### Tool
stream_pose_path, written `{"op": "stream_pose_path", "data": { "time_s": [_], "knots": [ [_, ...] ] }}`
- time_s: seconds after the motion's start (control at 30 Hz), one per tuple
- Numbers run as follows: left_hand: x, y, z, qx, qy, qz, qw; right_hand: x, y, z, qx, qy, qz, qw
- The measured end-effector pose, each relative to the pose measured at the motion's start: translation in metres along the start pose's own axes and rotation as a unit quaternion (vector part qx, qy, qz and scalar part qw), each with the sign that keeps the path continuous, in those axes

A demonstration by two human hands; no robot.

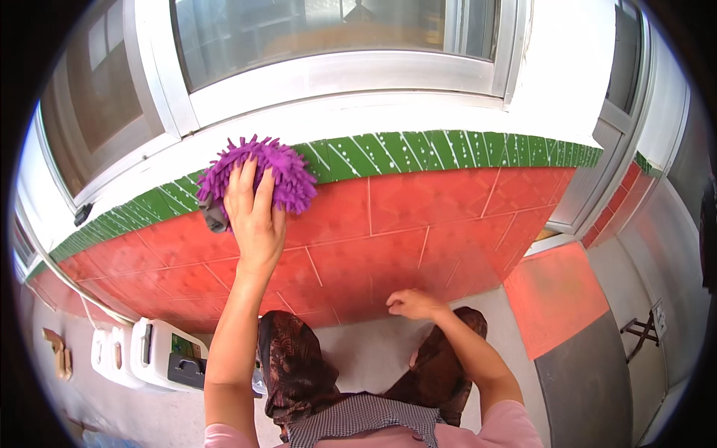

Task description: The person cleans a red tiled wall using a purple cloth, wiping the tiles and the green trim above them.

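My left hand (255, 210) grips a shaggy purple chenille cleaning mitt (291, 173) from above, fingers spread over its tufts. A grey cloth part (214, 215) of the mitt hangs at its lower left. The mitt lies against the green tile edging (400, 151) below a white window sill (358, 115), covering a stretch of it. White slanted lines and dots pattern that edging. Beneath it runs a red tiled wall (392, 246). Low before the wall, near my right knee, my right hand (415, 304) is loosely curled with nothing visible in it.
White plastic jugs (151, 353) stand on the floor at left, beside a hose (78, 288). Framed windows (347, 73) rise above the sill. At right lie a red mat (554, 302) and a dark mat (588, 386), with a small folding stool (644, 330) beyond.
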State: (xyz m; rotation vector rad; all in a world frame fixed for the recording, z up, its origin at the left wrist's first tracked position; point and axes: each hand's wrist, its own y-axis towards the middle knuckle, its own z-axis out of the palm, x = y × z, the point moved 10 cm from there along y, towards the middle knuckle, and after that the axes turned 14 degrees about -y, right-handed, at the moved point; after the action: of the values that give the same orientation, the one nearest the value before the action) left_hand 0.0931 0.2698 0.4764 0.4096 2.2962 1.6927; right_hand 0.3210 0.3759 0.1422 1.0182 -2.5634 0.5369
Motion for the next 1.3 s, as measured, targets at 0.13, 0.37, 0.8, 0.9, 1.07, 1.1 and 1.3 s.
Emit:
{"op": "stream_pose_path", "data": {
  "time_s": [0.13, 0.37, 0.8, 0.9, 1.07, 1.1, 1.3],
  "knots": [
    [-0.013, 0.008, 0.004, 0.002, 0.031, 0.015, 0.999, 0.005, 0.046, 0.027, 0.029, -0.016, -0.032, 0.999],
    [-0.068, 0.032, 0.055, 0.030, 0.006, 0.066, 0.997, -0.021, 0.061, 0.113, 0.159, -0.172, -0.045, 0.971],
    [-0.174, 0.070, 0.145, 0.117, -0.012, 0.185, 0.976, -0.014, 0.063, 0.081, 0.037, -0.152, -0.068, 0.985],
    [-0.166, 0.058, 0.138, 0.098, -0.003, 0.200, 0.975, -0.018, 0.060, 0.082, 0.038, -0.171, -0.067, 0.982],
    [-0.140, 0.035, 0.126, 0.106, 0.018, 0.169, 0.980, -0.011, 0.045, 0.066, 0.040, -0.176, -0.073, 0.981],
    [-0.138, 0.035, 0.121, 0.091, 0.029, 0.182, 0.979, -0.006, 0.044, 0.064, 0.047, -0.178, -0.080, 0.980],
    [-0.157, 0.047, 0.136, 0.109, -0.010, 0.150, 0.983, 0.005, 0.046, 0.055, 0.004, -0.169, -0.093, 0.981]
  ]
}}
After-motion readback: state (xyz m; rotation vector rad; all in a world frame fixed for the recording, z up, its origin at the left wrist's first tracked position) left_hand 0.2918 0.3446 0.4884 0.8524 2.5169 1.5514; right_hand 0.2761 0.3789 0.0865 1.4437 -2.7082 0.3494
